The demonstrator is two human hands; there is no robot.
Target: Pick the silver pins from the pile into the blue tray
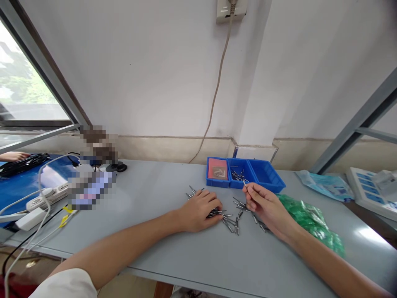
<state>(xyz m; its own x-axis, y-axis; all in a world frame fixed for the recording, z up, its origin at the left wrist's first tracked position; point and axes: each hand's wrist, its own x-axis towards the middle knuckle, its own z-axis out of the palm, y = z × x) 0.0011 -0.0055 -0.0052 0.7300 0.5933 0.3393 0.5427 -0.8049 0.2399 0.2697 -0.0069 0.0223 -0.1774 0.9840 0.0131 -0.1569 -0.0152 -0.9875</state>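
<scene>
My left hand lies on the grey table with its fingers curled over a cluster of thin metal pins; some ends stick out past the fingertips and behind the knuckles. Between the thumb and fingertips of my right hand, a single metal pin is pinched, held in front of the blue divided tray. More loose pins are spread on the table under and beside the right hand. Several similar pins lie in the tray's middle compartment.
The tray's left compartment holds a reddish piece with a small clear packet. Crumpled green plastic lies by my right forearm, with a light-blue packet behind. At left are a power strip, cables and another person's hand.
</scene>
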